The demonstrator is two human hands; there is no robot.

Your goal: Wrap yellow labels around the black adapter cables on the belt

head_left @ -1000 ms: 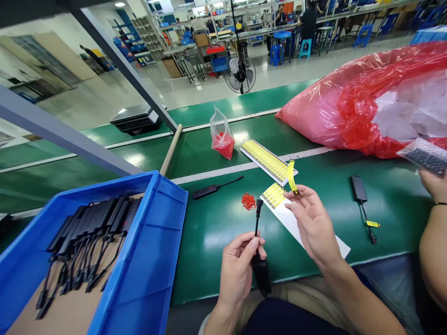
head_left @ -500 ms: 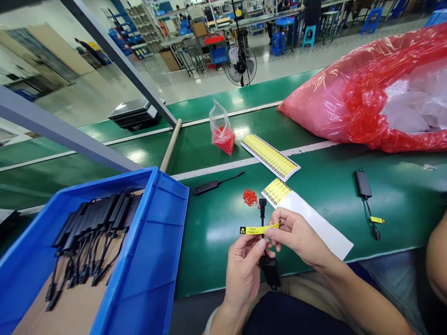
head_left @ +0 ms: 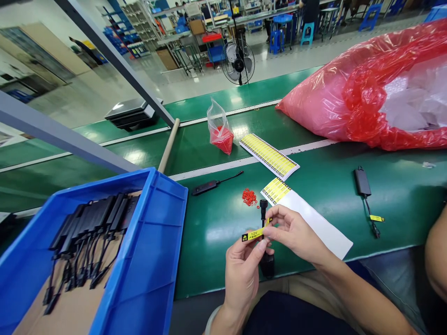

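Note:
My left hand (head_left: pixel 243 270) grips a black adapter cable (head_left: pixel 262 210) upright by its cord, the black body (head_left: pixel 267 264) hanging below my fingers. My right hand (head_left: pixel 296 232) pinches a yellow 12V label (head_left: pixel 254 233) against that cord, just below the plug. Its printed end sticks out to the left. Both hands hover over the near edge of the green belt (head_left: pixel 216 232).
A blue bin (head_left: pixel 153 260) of black adapters stands at left. On the belt lie label sheets (head_left: pixel 269 156), a half-used sheet (head_left: pixel 307 218), red rings (head_left: pixel 249 197), a small bag of red rings (head_left: pixel 221 130), a loose adapter (head_left: pixel 209 186) and a labelled adapter (head_left: pixel 363 184). A big red bag (head_left: pixel 349 102) fills the far right. Another person's arm (head_left: pixel 436 251) shows at the right edge.
My right hand brought the yellow label down from near the sheets to the cord. The label now lies across the cord and has tilted slightly. A packet held at the right edge is gone.

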